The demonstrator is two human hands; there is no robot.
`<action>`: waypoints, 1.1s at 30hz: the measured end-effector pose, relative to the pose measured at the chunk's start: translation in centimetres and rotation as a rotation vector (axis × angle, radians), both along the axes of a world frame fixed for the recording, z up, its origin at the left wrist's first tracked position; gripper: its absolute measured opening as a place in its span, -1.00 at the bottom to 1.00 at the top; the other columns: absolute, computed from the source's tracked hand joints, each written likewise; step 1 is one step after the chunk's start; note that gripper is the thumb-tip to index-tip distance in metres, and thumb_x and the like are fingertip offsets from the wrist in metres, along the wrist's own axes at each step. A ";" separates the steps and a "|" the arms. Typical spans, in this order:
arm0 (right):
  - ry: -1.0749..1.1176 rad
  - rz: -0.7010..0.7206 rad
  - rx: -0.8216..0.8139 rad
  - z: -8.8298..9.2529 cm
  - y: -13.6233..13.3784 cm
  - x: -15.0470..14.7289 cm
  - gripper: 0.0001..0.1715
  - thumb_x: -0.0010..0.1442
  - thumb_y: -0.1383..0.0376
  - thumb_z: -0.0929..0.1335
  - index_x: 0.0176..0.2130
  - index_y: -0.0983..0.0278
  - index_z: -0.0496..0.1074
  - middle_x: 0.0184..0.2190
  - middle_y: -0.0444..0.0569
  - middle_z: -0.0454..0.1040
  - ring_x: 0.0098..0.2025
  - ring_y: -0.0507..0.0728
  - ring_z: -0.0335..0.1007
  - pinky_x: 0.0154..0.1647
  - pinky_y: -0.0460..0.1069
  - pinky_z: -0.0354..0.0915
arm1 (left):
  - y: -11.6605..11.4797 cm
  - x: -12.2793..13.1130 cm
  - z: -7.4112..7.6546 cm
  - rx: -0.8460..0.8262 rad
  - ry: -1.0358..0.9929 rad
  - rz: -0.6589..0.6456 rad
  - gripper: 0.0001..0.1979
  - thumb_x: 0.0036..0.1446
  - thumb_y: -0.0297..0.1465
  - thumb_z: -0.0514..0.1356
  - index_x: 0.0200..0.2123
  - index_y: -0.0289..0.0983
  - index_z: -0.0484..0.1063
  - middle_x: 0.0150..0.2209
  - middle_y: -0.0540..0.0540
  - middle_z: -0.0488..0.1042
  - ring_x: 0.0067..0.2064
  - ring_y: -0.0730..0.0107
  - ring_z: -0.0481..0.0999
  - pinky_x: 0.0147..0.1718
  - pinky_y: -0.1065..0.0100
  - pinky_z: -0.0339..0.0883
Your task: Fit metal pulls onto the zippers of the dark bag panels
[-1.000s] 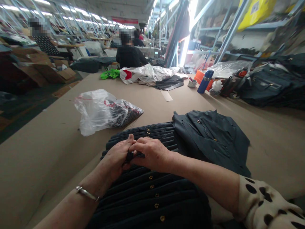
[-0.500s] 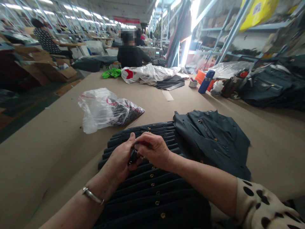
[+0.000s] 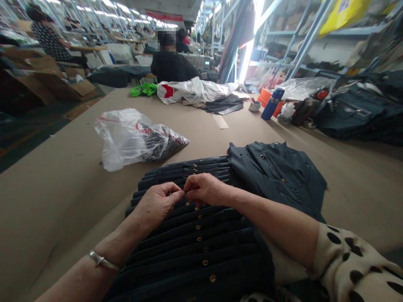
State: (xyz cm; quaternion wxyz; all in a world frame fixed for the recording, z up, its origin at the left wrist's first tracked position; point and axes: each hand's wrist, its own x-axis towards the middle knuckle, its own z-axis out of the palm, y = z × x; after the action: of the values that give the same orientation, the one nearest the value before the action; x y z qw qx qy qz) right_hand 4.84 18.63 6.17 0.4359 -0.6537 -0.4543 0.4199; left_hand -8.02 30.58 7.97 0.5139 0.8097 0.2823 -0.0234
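Overlapping dark garment pieces lie in a row before me, with gold-coloured metal rings and buttons down the middle. Above them, my left hand and my right hand meet fingertip to fingertip, both pinched. Whatever sits between the fingertips is too small to make out. Another dark garment with gold-coloured fittings is spread to the right of the row. A clear plastic bag holding small dark items lies beyond my left hand.
On the brown table, white plastic bags, a blue bottle and a small cup stand or lie at the back. Dark garments are heaped at the right. A person in black sits beyond the table.
The dark object that was in my left hand no longer shows. My left hand has turned from a cupped hold to a fingertip pinch against my right hand. The view has shifted slightly.
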 end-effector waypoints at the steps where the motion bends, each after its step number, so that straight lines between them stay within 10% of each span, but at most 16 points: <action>1: -0.050 0.004 -0.010 0.0 0.0 0.0 -0.95 0.05 0.37 0.31 -0.37 0.30 0.34 -0.58 -0.23 0.36 -0.62 -0.09 0.25 -0.59 -0.18 0.14 | 0.0 0.0 0.0 0.047 0.018 -0.033 -0.74 -0.01 -0.17 0.13 -0.50 -0.25 0.39 -0.76 0.15 0.14 -0.70 0.59 0.08 -0.72 0.50 -0.11; 7: -0.500 0.038 -0.067 0.0 -0.4 0.6 -0.85 0.00 0.21 0.38 -0.40 0.25 0.48 -0.55 -0.20 0.41 -0.49 -0.04 0.25 -0.50 -0.14 0.06 | 0.4 0.2 -0.3 0.285 0.053 -0.149 -0.77 -0.04 -0.23 0.12 -0.57 -0.24 0.44 -0.65 0.07 0.37 -0.57 0.48 0.28 -0.54 0.44 0.11; 33: -0.951 0.316 -0.171 1.0 0.5 -0.5 -0.80 0.05 0.36 0.23 -0.35 0.19 0.42 -0.36 -0.10 0.50 -0.35 0.09 0.38 -0.47 -0.07 0.08 | 1.1 -0.8 -1.3 0.432 0.197 -0.228 -0.74 0.00 -0.22 0.03 -0.55 -0.22 0.41 -0.57 0.03 0.45 -0.45 0.35 0.41 -0.42 0.37 0.14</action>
State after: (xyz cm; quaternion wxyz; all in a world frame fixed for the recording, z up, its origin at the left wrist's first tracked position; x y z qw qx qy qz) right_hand 4.35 19.17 7.12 0.0568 -0.7293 -0.6597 0.1722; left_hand -8.84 31.63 6.64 0.2933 0.9210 0.2365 -0.0991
